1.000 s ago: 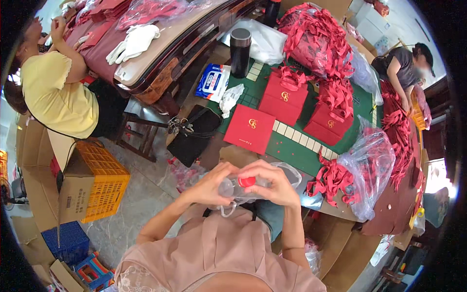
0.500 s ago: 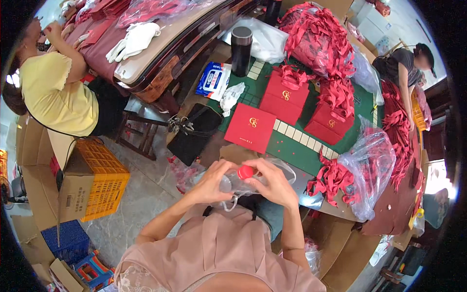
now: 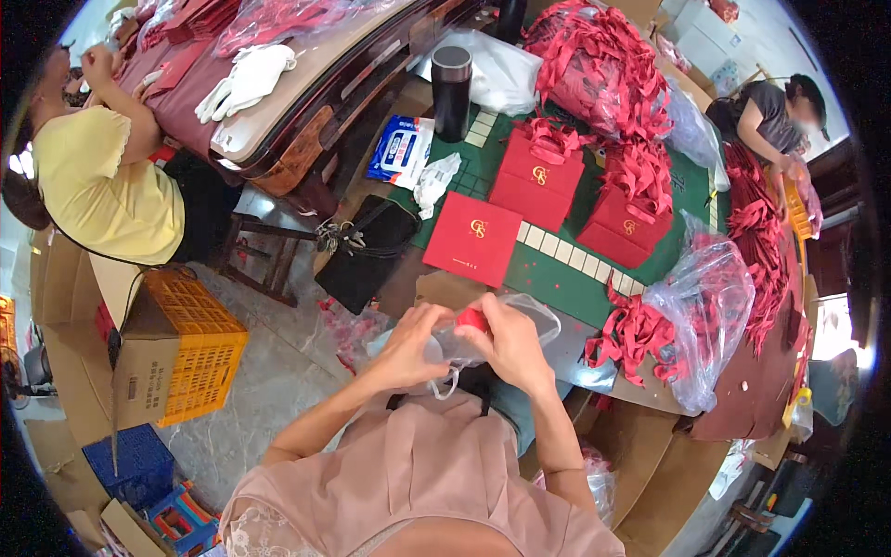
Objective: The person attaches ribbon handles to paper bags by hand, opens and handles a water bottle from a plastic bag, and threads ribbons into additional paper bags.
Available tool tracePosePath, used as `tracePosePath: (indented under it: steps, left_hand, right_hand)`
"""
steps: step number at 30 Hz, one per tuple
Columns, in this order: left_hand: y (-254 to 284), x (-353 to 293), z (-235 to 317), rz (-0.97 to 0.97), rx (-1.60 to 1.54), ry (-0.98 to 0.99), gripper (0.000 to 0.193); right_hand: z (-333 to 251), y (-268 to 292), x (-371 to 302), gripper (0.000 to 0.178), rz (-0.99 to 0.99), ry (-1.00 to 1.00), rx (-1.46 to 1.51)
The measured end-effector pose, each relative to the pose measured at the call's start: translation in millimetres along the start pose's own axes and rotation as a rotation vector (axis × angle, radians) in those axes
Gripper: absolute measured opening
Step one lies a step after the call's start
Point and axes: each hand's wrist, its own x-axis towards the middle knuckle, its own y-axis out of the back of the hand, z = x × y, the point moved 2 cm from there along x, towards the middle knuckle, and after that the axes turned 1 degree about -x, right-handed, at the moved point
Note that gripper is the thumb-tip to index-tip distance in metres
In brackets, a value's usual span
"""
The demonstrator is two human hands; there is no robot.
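Head view: both hands work just below the flat red box (image 3: 471,239). Left hand (image 3: 408,345) grips clear bag (image 3: 506,316); right hand (image 3: 513,345) pinches red piece (image 3: 472,320). Keep bag mouth open, feed slowly.

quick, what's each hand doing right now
Left hand: closed on the clear plastic bag.
Right hand: closed on the same bag, fingers by a small red piece.
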Motion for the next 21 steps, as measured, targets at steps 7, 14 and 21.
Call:
tracePosePath:
  steps: [7,14,21]
  left_hand:
    - [3.3,-1.9,-2.0,0.024,-0.024,0.034,0.067]
    - [-2.1,-6.4,-0.6,0.085,0.114,0.06,0.066]
    - [-8.6,-9.0,4.4,0.237,0.215,0.087,0.065]
  right_hand:
    - [5.4,0.4,-2.9,0.038,0.035,0.07,0.284]
    - [8.4,-7.1,5.6,0.03,-0.052,0.038,0.161]
    - [1.0,-13.1,3.9,0.03,0.126,-0.002,0.161]
